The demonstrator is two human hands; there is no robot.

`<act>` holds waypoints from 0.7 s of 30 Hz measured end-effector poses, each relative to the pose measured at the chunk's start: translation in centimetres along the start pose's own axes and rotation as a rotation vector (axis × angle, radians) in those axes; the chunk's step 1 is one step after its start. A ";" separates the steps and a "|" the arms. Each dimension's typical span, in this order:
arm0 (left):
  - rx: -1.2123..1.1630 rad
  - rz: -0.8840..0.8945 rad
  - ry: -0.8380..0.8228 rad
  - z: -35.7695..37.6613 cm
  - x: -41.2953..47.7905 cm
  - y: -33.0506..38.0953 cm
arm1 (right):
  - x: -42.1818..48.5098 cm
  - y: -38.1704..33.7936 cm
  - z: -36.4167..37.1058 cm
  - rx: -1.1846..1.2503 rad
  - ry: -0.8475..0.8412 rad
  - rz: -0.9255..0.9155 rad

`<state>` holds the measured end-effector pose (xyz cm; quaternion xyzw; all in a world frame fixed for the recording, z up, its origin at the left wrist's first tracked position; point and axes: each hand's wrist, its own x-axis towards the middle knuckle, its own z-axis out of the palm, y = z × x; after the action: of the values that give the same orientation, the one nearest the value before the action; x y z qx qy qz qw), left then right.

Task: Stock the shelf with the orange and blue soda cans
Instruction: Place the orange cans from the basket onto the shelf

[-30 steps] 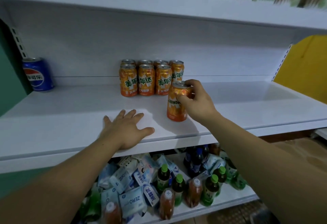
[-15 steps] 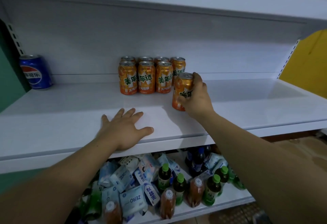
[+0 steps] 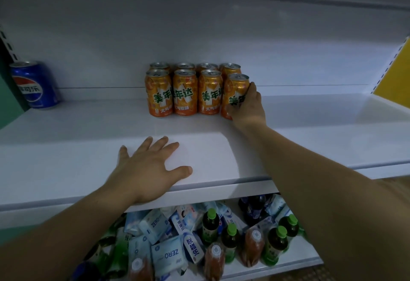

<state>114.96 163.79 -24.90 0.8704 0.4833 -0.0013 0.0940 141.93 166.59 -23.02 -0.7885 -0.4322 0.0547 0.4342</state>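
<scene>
Your right hand (image 3: pixel 248 105) grips an orange soda can (image 3: pixel 235 89) standing on the shelf (image 3: pixel 88 147) just beside the front can row (image 3: pixel 184 94), right end; your left hand (image 3: pixel 150 169) rests flat and spread at the shelf's front edge.

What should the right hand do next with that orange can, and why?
Probably let go and draw back: the right hand grips the orange can, which already seems to sit on the shelf, closing the front row beside three others.

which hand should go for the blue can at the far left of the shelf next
Probably the left hand: it rests flat and free on the shelf, nearer the blue can. The right hand grips an orange can.
</scene>
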 end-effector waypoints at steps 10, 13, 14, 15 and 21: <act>0.001 -0.007 -0.014 -0.1 -0.3 0.3 | 2.1 0.6 2.0 0.021 0.044 -0.010; -0.009 -0.015 -0.025 -0.1 -0.3 0.2 | 2.0 0.2 1.7 0.004 0.014 0.017; -0.007 -0.014 -0.026 -0.2 -0.3 0.2 | 1.8 0.0 1.4 -0.014 -0.013 0.037; -0.004 -0.012 -0.026 -0.3 -0.4 0.3 | 1.5 -0.1 0.9 -0.042 -0.047 0.060; -0.010 -0.023 -0.071 -0.9 -0.3 0.6 | -3.5 2.0 -6.5 -0.331 -0.172 0.080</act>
<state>115.24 163.37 -23.89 0.8638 0.4895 -0.0306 0.1154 144.03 159.34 -21.46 -0.8581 -0.4391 0.0674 0.2575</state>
